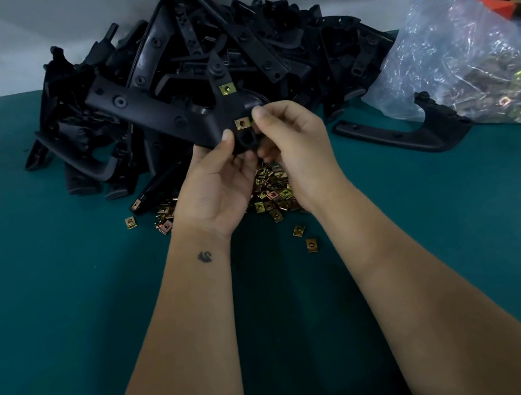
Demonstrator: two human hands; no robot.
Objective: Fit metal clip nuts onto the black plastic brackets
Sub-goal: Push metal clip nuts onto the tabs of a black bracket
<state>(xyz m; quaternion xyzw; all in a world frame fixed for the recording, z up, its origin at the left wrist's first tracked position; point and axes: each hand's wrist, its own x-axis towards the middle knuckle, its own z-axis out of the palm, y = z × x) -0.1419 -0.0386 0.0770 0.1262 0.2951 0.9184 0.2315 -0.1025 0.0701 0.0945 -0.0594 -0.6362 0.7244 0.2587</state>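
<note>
Fingers (259, 114) pinching clip nut (242, 123) on bracket (146, 111)

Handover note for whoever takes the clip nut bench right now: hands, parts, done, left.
Left hand: grips the lower end of the held bracket from below.
Right hand: fingertips pinch at the lower clip nut, which sits on the bracket's tab.
Done: an upper clip nut is already on this bracket.
Supplies: loose clip nuts on the green mat under the hands; more in the plastic bag at right.
Left: a large pile of brackets behind; one single bracket lies beside the bag. Whether the lower nut is fully seated is not clear; check it.
</note>
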